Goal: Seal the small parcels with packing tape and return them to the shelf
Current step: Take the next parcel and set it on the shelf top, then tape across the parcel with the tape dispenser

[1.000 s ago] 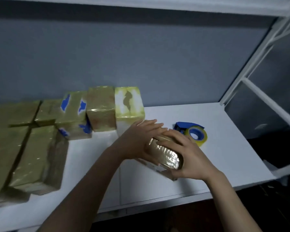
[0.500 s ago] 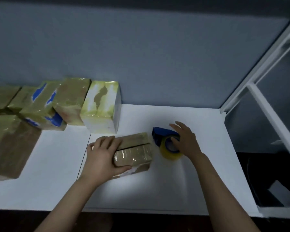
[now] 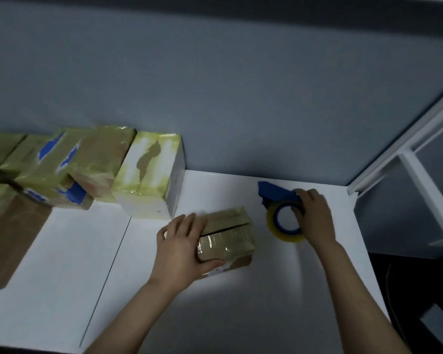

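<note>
Right hand (image 3: 315, 221) has closed its grip round the tape dispenser (image 3: 276, 196), left hand (image 3: 179, 249) clasping the parcel (image 3: 228, 233)

Left hand (image 3: 180, 247) grips a taped parcel (image 3: 228, 233) on the white shelf (image 3: 241, 302); right hand (image 3: 315, 215) holds the tape dispenser (image 3: 281, 210).

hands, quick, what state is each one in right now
left hand: closed, gripping the small parcel, thumb round its near side
right hand: closed, holding the tape dispenser, fingers curled over the roll
</note>
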